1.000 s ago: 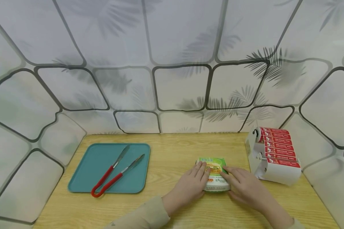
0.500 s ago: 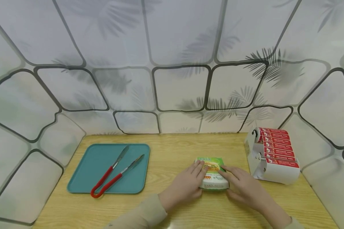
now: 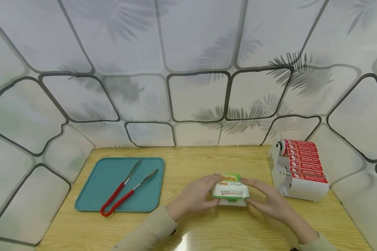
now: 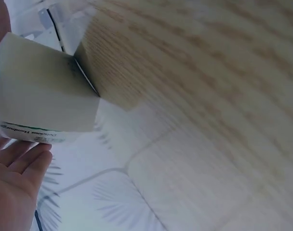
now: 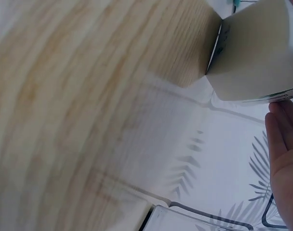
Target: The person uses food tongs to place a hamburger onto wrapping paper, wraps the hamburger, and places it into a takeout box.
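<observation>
A green-and-white burger box (image 3: pixel 230 189) with a burger picture on its lid is held between both hands over the wooden table. It is tilted so that its printed front panel faces me, with a green tab along that panel's lower edge. My left hand (image 3: pixel 193 195) grips its left side, thumb low at the front and fingers near the top. On the right side, my right hand (image 3: pixel 271 201) holds it in the same way. Both wrist views show the box's plain pale underside (image 4: pixel 45 86). Whether an edge of the box still touches the table, I cannot tell.
On the left lies a teal tray (image 3: pixel 89 188) bearing red-handled tongs (image 3: pixel 120 198) whose handle end overhangs the front rim. A white label dispenser (image 3: pixel 308 190) with a roll of red labels (image 3: pixel 304 157) stands at right. A patterned backdrop (image 3: pixel 198 97) encloses the table.
The box has tipped from lying flat with its lid up to showing its front panel. My fingers have moved off the lid to its sides, and the left hand has drawn slightly leftward.
</observation>
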A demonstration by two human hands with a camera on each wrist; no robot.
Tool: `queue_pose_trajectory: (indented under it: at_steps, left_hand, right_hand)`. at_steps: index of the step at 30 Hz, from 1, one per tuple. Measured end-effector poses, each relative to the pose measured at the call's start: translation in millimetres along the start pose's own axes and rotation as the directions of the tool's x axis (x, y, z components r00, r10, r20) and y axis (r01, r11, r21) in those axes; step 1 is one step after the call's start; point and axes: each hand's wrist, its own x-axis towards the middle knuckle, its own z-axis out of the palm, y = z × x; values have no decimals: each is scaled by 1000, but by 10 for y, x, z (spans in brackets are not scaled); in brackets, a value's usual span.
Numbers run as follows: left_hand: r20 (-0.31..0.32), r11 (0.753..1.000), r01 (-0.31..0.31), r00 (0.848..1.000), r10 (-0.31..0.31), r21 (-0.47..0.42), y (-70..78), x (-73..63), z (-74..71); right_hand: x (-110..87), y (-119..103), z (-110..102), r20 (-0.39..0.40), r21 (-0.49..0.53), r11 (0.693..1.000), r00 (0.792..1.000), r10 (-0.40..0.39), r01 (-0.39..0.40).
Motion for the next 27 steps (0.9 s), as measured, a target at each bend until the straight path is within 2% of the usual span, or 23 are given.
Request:
queue_pose_trajectory:
  at_steps: [2,5,12,16,21,27]
  left_hand:
    - [-1,997,26,1000,-27,-74,-11,-9,0]
    - [-3,989,57,998,-58,-137,-10,-22,1]
    - [4,972,97,995,-99,-213,21,-18,70]
    - [28,956,145,989,-142,-257,43,-2,119]
    - [48,942,187,982,-181,-278,60,15,145]
    - [50,942,190,982,-184,-276,67,14,133]
  right_hand:
    - [4,2,6,-10,31,999,1000,29,-29]
    - [8,3,21,-26,57,996,997,71,-69]
    - [18,3,74,-36,83,985,987,154,-150]
    - [27,1,84,-32,70,978,979,201,-198]
    - [35,-7,76,-10,34,971,971,237,-237]
    - [54,-45,56,20,21,966,966,259,-259]
